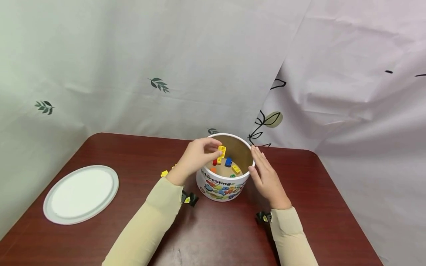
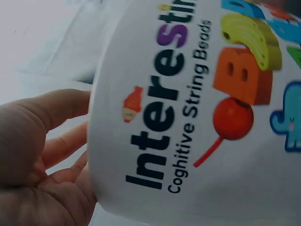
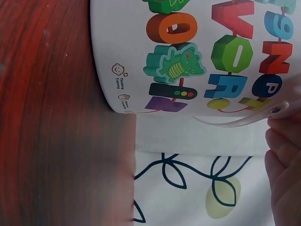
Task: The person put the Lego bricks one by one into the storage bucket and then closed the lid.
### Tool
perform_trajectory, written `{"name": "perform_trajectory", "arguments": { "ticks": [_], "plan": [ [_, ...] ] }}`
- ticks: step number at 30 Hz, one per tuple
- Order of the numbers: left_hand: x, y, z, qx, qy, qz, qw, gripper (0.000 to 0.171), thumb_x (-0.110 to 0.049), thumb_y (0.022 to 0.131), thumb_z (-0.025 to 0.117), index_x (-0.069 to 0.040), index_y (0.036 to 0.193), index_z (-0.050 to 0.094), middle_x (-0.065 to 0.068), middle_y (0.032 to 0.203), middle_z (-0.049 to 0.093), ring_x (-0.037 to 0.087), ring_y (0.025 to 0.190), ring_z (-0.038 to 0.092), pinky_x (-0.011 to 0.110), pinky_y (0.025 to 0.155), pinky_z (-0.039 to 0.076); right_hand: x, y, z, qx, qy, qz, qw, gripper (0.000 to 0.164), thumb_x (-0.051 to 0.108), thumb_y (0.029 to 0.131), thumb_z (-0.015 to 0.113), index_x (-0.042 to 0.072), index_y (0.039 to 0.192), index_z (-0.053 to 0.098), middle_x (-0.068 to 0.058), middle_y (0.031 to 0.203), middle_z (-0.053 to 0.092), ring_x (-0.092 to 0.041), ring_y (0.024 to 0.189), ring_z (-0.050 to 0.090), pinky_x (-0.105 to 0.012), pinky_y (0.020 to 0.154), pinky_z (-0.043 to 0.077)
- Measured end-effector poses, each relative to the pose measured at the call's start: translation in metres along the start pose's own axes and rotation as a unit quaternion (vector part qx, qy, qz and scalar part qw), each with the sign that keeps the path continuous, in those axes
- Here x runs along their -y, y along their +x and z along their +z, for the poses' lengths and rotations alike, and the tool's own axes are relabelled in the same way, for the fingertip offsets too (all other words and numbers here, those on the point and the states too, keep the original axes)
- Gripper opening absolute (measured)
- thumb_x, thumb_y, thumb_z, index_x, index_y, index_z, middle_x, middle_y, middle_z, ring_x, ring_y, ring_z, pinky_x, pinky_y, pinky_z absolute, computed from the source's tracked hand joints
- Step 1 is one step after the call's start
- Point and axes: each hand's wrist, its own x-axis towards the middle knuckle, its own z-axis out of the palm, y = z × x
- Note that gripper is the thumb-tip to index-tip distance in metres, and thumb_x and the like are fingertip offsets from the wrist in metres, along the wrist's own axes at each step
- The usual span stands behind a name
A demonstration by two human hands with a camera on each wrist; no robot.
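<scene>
My left hand [image 1: 195, 156] reaches over the near-left rim of a white round bucket [image 1: 221, 187] and pinches a yellow toy brick [image 1: 222, 150] between thumb and fingers, inside the mouth. Down on the bucket's floor lie a blue brick [image 1: 228, 162], another yellow brick [image 1: 236, 169] and a few red, orange and green pieces. At the right side of the rim, my right hand [image 1: 269, 181] rests with its fingers straight. Printed letters and bead pictures cover the bucket wall [image 2: 188, 117] in the left wrist view; there the held brick is hidden behind it.
A white round lid [image 1: 83, 194] lies flat at the left of the dark red table [image 1: 213, 236]. Beside the left forearm, partly covered by it, sit small yellow pieces [image 1: 164, 173]. A pale patterned curtain [image 1: 199, 74] hangs behind the table.
</scene>
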Motion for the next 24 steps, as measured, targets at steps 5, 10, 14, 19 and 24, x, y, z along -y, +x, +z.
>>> {"name": "perform_trajectory", "arguments": {
  "ticks": [5,10,14,19,24],
  "plan": [
    [-0.005,0.003,0.006,-0.005,0.065,0.017,0.9977,0.034,-0.012,0.093,0.074,-0.002,0.126,0.069,0.011,0.12,0.07,0.024,0.11,0.068,0.037,0.093,0.056,0.0,0.0,-0.001,0.001,-0.002,0.0,1.0,0.057,0.025,0.105,0.054,0.001,0.155,0.038,-0.014,0.159,0.038,-0.028,0.149,0.033,-0.027,0.123,0.014],
    [-0.004,0.004,0.009,-0.017,0.084,0.033,0.9958,0.036,-0.01,0.095,0.071,-0.002,0.13,0.066,0.012,0.123,0.069,0.024,0.111,0.068,0.036,0.095,0.055,-0.001,0.0,0.0,0.001,-0.002,-0.001,1.0,0.061,0.016,0.1,0.06,0.002,0.155,0.038,-0.014,0.159,0.038,-0.029,0.149,0.033,-0.027,0.123,0.014],
    [-0.001,0.001,0.006,-0.037,0.076,0.05,0.9951,0.032,-0.01,0.097,0.068,-0.003,0.128,0.067,0.011,0.121,0.07,0.023,0.108,0.068,0.037,0.095,0.056,-0.002,-0.001,0.002,-0.001,-0.002,-0.003,1.0,0.061,0.014,0.099,0.061,0.002,0.155,0.038,-0.016,0.158,0.039,-0.029,0.149,0.034,-0.027,0.123,0.014],
    [0.003,-0.005,-0.004,-0.083,0.07,0.098,0.9892,0.024,-0.008,0.097,0.065,-0.004,0.121,0.07,0.009,0.115,0.071,0.022,0.104,0.068,0.039,0.091,0.057,-0.003,0.0,0.002,-0.004,-0.004,-0.005,1.0,0.064,0.009,0.096,0.063,0.001,0.154,0.039,-0.017,0.158,0.04,-0.031,0.148,0.034,-0.027,0.123,0.014],
    [0.006,-0.017,-0.018,-0.123,0.074,0.118,0.9827,0.019,-0.009,0.097,0.065,-0.006,0.114,0.072,0.006,0.107,0.073,0.019,0.094,0.068,0.038,0.083,0.058,-0.002,0.001,0.001,-0.002,0.0,-0.008,1.0,0.057,0.02,0.103,0.056,0.0,0.154,0.038,-0.016,0.158,0.04,-0.032,0.148,0.034,-0.028,0.123,0.014]
  ]
}}
